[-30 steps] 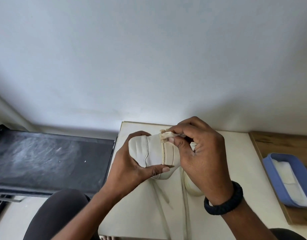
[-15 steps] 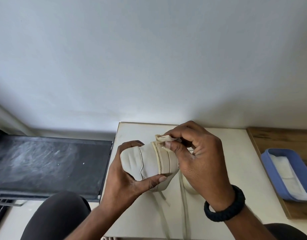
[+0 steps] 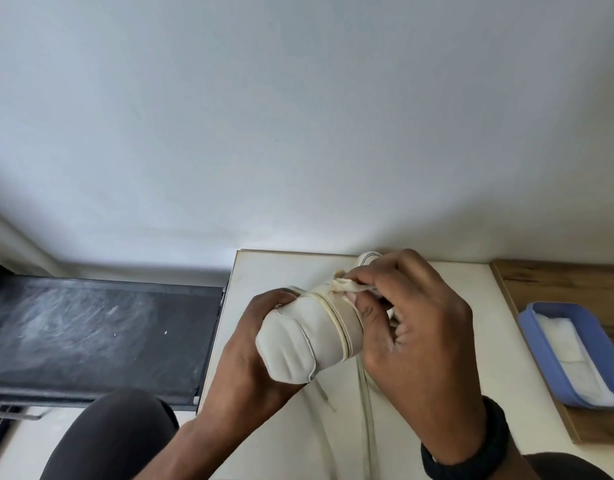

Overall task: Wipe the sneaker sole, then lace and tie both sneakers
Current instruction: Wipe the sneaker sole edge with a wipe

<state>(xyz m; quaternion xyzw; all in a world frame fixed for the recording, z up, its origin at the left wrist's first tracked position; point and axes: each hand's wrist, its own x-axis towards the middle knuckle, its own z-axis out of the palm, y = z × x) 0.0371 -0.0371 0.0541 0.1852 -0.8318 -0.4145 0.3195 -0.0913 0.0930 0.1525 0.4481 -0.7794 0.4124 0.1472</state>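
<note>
Sneaker (image 3: 312, 336) rolled heel-up, left hand (image 3: 244, 355) cupping, right hand (image 3: 416, 336) pinching wipe (image 3: 347, 285)

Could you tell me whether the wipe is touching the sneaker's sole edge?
Touching: the head view shows the wipe pressed against the sneaker sole edge.

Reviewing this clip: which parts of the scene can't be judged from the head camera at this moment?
- Second sneaker: only its tip shows in the head view; the right hand covers the rest.
- Held sneaker: eyelets and tread cannot be seen; the left hand and right hand cover them.
- Wipe: mostly bunched under the fingers.
- Loose laces: ends cut off by the bottom edge.
- Blue tray: right side cut off by the frame edge.
</note>
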